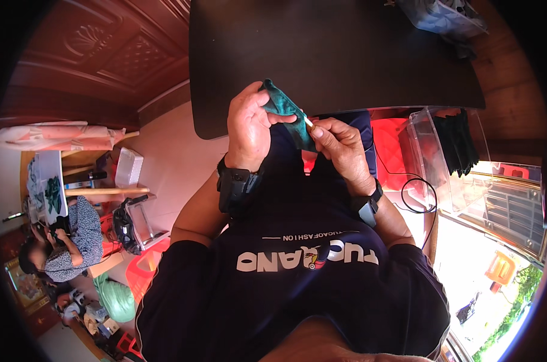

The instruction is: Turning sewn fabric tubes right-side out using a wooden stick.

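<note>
A strip of dark green velvety fabric (282, 104) is stretched between my hands, just off the near edge of the dark table. My left hand (249, 123) pinches its upper end between thumb and fingers, with other fingers behind the cloth. In my right hand (341, 145), thumb and forefinger grip a small white stick-like piece (308, 121), whose tip meets the fabric. The lower end of the cloth hangs beside the right fingertips. What the white piece is, I cannot make out. Both wrists carry dark bands with devices.
The dark tabletop (322, 54) spreads ahead of me. A clear plastic bin (427, 142) with dark cloth (455, 142) stands at my right, near a thin black cable (419, 179). A filled basket (445, 17) sits at the far right. Another person (74, 238) works at the left.
</note>
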`<control>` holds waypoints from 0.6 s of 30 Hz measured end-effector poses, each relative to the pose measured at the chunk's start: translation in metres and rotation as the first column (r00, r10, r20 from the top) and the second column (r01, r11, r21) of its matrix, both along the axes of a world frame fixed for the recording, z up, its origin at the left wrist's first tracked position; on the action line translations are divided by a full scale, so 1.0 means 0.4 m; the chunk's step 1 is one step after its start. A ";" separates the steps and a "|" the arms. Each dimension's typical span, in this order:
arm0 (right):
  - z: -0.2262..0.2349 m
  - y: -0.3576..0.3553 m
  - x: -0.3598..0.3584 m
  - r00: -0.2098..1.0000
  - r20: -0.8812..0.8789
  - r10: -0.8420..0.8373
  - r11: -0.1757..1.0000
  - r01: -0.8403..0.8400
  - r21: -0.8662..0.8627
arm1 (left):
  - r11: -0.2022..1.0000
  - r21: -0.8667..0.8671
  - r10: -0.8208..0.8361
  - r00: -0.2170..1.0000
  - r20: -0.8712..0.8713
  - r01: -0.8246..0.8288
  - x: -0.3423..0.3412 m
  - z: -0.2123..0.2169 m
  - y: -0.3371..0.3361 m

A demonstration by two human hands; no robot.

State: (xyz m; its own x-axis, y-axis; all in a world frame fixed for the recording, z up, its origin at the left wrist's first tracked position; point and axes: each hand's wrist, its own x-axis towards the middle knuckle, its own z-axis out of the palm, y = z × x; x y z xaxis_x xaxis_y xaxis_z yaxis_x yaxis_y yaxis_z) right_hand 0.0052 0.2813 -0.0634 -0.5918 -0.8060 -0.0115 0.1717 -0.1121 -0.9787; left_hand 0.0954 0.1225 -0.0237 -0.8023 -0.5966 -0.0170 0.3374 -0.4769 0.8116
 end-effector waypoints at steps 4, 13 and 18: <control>-0.011 -0.012 0.014 0.958 0.270 0.097 0.994 -0.080 -0.072 | 0.994 -0.062 0.088 0.995 -0.053 -0.091 -0.009 -0.010 0.023; 0.132 -0.040 -0.060 0.998 -0.044 0.041 0.998 -0.043 -0.045 | 0.964 -0.196 -0.204 0.974 -0.101 0.182 -0.063 0.125 -0.069; 0.322 -0.151 -0.195 0.940 -0.340 -0.015 0.996 -0.015 -0.085 | 0.966 -0.245 -0.153 0.953 -0.260 0.089 -0.185 0.251 -0.197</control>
